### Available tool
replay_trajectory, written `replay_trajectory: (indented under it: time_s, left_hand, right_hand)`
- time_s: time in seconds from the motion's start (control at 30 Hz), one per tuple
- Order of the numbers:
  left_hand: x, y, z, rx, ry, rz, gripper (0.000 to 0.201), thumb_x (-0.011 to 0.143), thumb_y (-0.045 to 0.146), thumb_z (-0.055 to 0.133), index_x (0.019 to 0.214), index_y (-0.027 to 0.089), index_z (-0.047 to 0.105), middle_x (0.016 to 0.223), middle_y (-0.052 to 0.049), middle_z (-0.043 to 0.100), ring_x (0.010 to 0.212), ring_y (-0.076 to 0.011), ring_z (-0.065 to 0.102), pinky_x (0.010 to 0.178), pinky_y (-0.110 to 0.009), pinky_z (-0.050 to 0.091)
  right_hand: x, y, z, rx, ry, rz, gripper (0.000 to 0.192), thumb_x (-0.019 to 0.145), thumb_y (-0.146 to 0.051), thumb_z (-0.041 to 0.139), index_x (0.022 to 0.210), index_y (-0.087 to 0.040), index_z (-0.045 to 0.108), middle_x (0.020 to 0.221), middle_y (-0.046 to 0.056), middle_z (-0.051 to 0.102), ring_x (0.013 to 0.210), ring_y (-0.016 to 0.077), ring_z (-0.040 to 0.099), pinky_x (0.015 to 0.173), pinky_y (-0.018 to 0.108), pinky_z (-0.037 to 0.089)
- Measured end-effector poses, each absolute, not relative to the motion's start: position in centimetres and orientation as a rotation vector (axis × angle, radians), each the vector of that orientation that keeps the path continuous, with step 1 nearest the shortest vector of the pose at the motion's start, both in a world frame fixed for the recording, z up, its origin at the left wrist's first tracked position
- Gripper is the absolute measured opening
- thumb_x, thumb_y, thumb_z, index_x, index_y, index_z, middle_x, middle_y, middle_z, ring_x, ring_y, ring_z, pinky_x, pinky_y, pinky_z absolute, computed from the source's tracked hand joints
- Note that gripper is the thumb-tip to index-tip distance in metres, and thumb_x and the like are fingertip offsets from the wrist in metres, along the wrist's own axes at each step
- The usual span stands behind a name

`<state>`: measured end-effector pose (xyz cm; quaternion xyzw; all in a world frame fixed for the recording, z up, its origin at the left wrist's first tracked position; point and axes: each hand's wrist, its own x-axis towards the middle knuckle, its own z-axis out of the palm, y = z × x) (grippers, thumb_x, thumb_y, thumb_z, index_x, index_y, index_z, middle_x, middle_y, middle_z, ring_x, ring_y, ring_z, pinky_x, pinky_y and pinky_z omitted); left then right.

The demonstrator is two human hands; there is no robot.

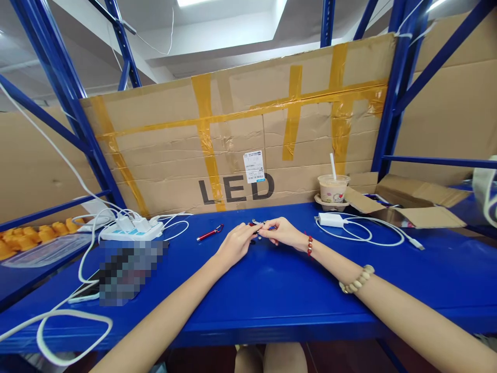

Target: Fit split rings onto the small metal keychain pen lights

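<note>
where the fingers (259, 231) of both hands meet, they pinch a small metal piece (257, 223) just above the blue counter (272, 290); too small to say what it is. left hand (235, 243) and right hand (282, 233) are both closed on it, mid-counter in front of the led cardboard (233, 145). red pen (209, 234) lies just left, white charger (331, 219) and drink cup (333, 188) to the right, power strip (132, 230) far left.
</note>
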<state>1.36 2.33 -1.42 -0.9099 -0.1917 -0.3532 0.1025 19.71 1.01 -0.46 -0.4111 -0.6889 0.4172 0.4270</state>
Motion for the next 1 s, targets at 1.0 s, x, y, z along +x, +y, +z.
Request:
replay_trajectory:
  time_s: [1.0]
  left_hand:
    - [2.1,1.6,-0.3,-2.819,-1.232,-0.893,0.027,0.091,0.026,0.028,0.111,0.027,0.047,0.112,0.003,0.058,0.098,-0.014,0.056,0.08,-0.023,0.043]
  right_hand:
    - [20.0,2.0,-0.5,-0.973,-1.848,0.423,0.021,0.072,-0.037,0.063,0.083,-0.021,0.071,0.085,0.002,0.061,0.043,0.0044,0.051,0.044,0.02,0.037]
